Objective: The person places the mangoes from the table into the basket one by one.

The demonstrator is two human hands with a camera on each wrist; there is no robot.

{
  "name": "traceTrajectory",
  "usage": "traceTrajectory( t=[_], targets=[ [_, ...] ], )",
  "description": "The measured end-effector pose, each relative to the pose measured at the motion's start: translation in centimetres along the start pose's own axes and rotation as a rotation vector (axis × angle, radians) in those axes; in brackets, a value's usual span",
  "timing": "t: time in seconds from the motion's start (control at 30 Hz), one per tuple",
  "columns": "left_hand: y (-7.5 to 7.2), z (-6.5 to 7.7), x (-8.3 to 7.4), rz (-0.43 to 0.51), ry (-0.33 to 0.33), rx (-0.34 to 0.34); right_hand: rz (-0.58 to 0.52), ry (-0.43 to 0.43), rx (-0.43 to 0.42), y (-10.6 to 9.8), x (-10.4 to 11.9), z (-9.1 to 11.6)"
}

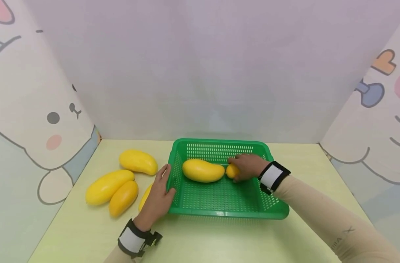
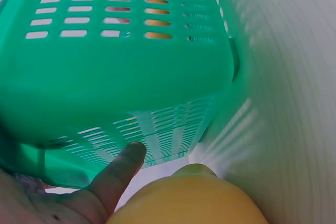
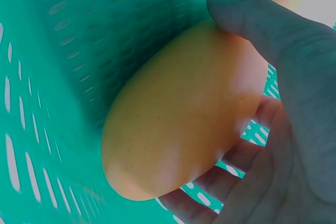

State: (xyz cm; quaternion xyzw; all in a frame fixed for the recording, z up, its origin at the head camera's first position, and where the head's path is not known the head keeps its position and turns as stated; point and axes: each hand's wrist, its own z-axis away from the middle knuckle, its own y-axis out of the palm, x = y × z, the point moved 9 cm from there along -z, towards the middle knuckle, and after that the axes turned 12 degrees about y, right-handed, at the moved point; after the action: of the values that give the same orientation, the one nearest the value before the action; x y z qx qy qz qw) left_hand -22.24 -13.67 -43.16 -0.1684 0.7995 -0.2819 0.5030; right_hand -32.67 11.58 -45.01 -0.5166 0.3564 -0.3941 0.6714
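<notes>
A green plastic basket (image 1: 219, 213) stands on the table. Inside it, my right hand (image 1: 252, 166) grips a yellow-orange mango (image 3: 178, 114) near the right end, thumb on one side and fingers around the other. A larger yellow mango (image 1: 203, 170) lies to its left in the basket. My left hand (image 1: 157, 197) lies against the basket's left side with fingers extended; in the left wrist view one finger (image 2: 118, 174) points along the slotted wall. Partly hidden behind that hand is another mango (image 1: 145, 197), beside the basket.
Left of the basket lie three more mangoes: one at the back (image 1: 138, 162), one at far left (image 1: 109, 187) and a smaller orange-yellow one (image 1: 123, 198). A pale curtain-like backdrop (image 1: 213, 73) rises behind the table (image 1: 200, 241), with cartoon-printed panels at both sides.
</notes>
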Motion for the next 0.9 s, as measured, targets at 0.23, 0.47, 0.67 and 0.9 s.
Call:
traceTrajectory(
  t=[0.23,0.47,0.67,0.9],
  targets=[
    [0.1,0.1,0.1,0.006,-0.003,0.007,0.001,-0.004,-0.01,-0.6,0.1,0.3],
    [-0.1,0.1,0.0,0.006,0.0,0.004,-0.04,0.012,-0.035,-3.1,0.1,1.0],
    [-0.1,0.1,0.1,0.005,-0.007,-0.001,-0.054,0.022,-0.047,-4.6,-0.2,1.8],
    [0.0,0.0,0.0,0.006,0.006,-0.006,-0.14,0.037,-0.122,-6.8,-1.0,3.6]
  ],
)
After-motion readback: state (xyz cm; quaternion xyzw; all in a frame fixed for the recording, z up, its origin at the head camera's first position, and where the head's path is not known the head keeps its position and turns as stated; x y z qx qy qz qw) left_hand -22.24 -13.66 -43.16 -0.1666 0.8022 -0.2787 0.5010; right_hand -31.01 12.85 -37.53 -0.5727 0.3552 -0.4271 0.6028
